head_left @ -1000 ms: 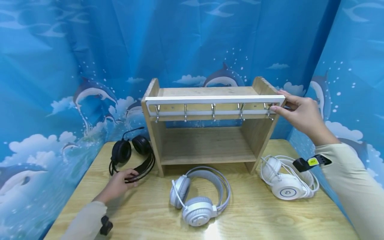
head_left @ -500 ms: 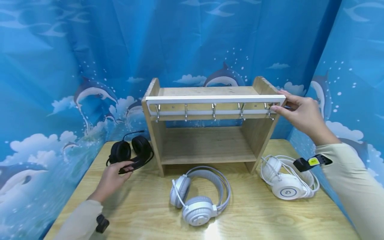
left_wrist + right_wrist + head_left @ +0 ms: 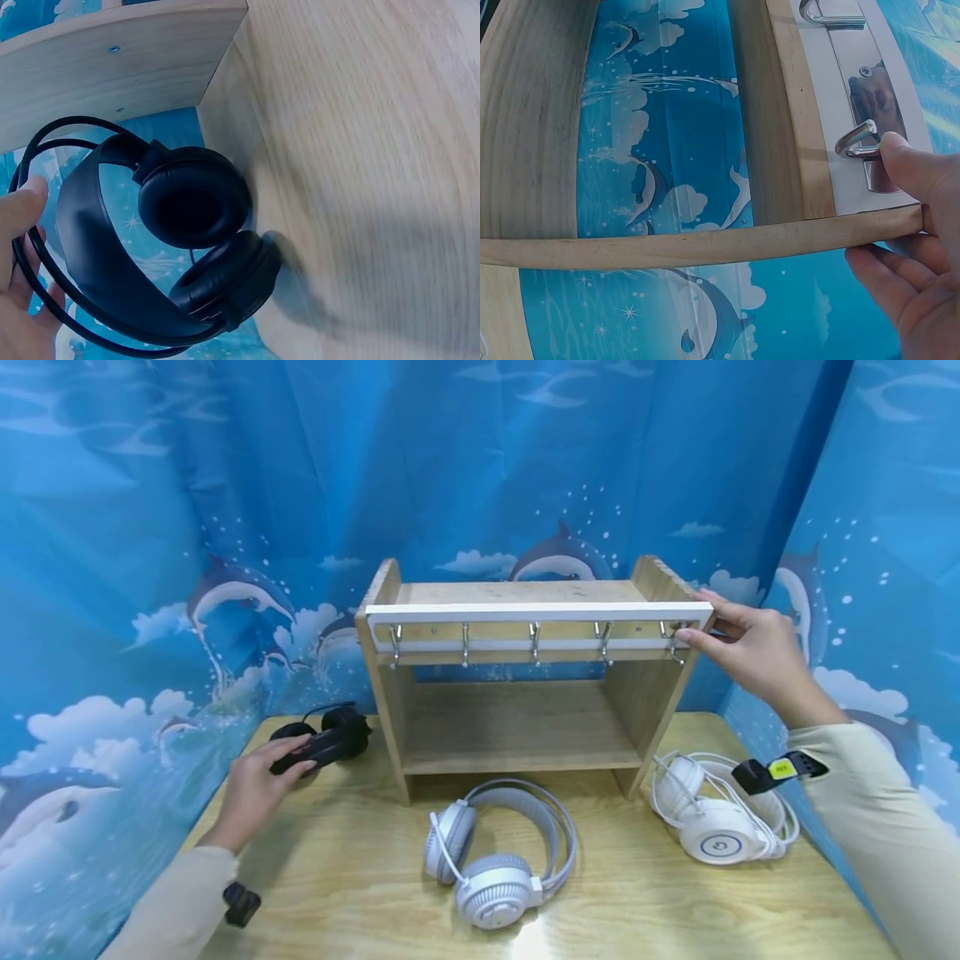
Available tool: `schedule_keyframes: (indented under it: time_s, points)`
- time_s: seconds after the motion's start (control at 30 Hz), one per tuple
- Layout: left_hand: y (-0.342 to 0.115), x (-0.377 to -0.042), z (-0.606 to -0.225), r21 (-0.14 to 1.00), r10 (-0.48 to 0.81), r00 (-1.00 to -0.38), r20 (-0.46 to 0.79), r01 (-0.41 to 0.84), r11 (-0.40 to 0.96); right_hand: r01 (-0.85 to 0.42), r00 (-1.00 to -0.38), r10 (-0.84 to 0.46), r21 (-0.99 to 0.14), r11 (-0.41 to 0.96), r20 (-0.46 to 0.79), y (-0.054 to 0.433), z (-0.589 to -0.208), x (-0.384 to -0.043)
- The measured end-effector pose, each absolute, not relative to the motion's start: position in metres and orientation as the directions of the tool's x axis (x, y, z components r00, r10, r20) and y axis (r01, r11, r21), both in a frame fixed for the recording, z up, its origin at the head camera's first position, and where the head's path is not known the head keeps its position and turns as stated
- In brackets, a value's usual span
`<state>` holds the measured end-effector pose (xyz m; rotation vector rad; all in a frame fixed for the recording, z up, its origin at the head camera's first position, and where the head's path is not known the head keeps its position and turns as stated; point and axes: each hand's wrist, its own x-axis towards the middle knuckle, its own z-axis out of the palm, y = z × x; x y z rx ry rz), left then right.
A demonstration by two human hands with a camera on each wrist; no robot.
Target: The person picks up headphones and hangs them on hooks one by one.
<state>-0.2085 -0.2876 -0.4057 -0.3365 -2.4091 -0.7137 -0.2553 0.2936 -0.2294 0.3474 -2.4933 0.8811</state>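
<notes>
Left grip (image 3: 253, 783) at eight o'clock pinches black headphones (image 3: 333, 739), right grip (image 3: 761, 652) at three the rack (image 3: 517, 727); swinging earcups (image 3: 193, 199) could loosen my hold.

Left fingers (image 3: 279, 747) hide part of the black headset (image 3: 330, 745).

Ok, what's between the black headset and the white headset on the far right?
In the head view, the wooden rack stands between them, with another pale headset in front of it.
</notes>
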Motion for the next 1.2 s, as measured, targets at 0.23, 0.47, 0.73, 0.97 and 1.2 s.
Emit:
schedule_keyframes:
  time_s: [0.23, 0.47, 0.73, 0.97, 1.2]
  points:
    - [-0.291, -0.212, -0.392, 0.438, 0.041, -0.774, 0.632, 0.4, 0.805, -0.382, -0.856, -0.075, -0.527, 0.76, 0.512, 0.294, -0.229, -0.254]
    - [-0.296, -0.21, -0.381, 0.468, 0.013, -0.794, 0.608, 0.371, 0.802, -0.383, -0.853, -0.078, -0.518, 0.765, 0.516, 0.293, -0.229, -0.256]
    - [-0.301, -0.202, -0.366, 0.492, -0.029, -0.84, 0.542, 0.289, 0.822, -0.39, -0.848, -0.078, -0.517, 0.762, 0.524, 0.293, -0.231, -0.256]
    - [-0.304, -0.192, -0.344, 0.521, -0.031, -0.89, 0.455, 0.238, 0.82, -0.407, -0.841, -0.085, -0.521, 0.75, 0.534, 0.292, -0.234, -0.257]
    - [-0.296, -0.182, -0.324, 0.632, -0.061, -0.951, 0.303, 0.152, 0.76, -0.414, -0.832, -0.078, -0.52, 0.748, 0.549, 0.292, -0.232, -0.256]
